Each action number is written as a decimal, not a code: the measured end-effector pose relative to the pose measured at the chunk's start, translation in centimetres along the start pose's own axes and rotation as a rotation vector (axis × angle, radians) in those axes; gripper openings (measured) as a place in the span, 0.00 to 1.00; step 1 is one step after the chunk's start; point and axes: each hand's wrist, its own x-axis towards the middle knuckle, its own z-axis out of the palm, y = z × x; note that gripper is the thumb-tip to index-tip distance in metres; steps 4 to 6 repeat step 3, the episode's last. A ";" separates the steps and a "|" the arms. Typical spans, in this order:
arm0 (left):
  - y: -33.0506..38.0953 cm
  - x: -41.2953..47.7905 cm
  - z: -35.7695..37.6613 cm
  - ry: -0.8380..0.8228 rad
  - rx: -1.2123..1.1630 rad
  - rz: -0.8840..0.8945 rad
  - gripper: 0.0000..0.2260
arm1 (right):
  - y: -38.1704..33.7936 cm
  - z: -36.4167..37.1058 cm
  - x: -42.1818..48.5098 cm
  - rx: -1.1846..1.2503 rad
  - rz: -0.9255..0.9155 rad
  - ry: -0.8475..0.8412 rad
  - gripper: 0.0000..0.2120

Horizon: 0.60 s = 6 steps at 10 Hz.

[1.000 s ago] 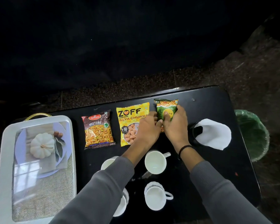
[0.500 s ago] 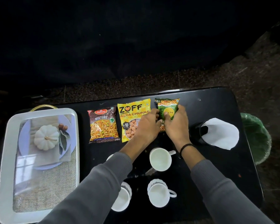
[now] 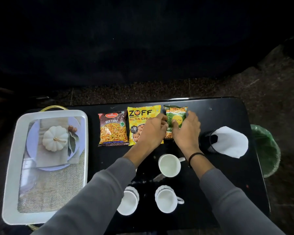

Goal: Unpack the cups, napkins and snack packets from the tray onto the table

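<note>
Three snack packets lie in a row on the black table (image 3: 227, 175): a brown mixture packet (image 3: 112, 128), a yellow soya chunks packet (image 3: 141, 119) and a green packet (image 3: 176, 118). My left hand (image 3: 151, 133) pinches the green packet's left edge, lying over the yellow packet. My right hand (image 3: 187, 133) grips the packet's right side. Three white cups stand nearer me: one (image 3: 169, 165) below my right wrist, one (image 3: 165, 199) in front, one (image 3: 128, 201) partly under my left sleeve. White napkins (image 3: 229, 141) sit in a black holder at the right.
A white tray (image 3: 12, 167) with a printed pumpkin picture stands at the table's left end. A green-lined bin (image 3: 266, 150) stands on the floor beyond the table's right edge. Dark stone floor lies behind the table.
Both hands have shifted apart slightly on the green packet, showing more of its front. The camera view has dropped a little; packets and cups stay where they were.
</note>
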 end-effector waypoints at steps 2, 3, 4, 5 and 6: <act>0.8 -1.0 -1.9 0.038 0.037 -0.012 0.08 | -1.7 -1.1 -1.1 -0.032 -0.120 -0.029 0.19; 0.5 -1.6 -2.8 0.099 0.123 -0.033 0.08 | -2.5 -1.2 -1.9 -0.015 -0.163 -0.032 0.13; 0.5 -1.6 -2.8 0.099 0.123 -0.033 0.08 | -2.5 -1.2 -1.9 -0.015 -0.163 -0.032 0.13; 0.5 -1.6 -2.8 0.099 0.123 -0.033 0.08 | -2.5 -1.2 -1.9 -0.015 -0.163 -0.032 0.13; 0.5 -1.6 -2.8 0.099 0.123 -0.033 0.08 | -2.5 -1.2 -1.9 -0.015 -0.163 -0.032 0.13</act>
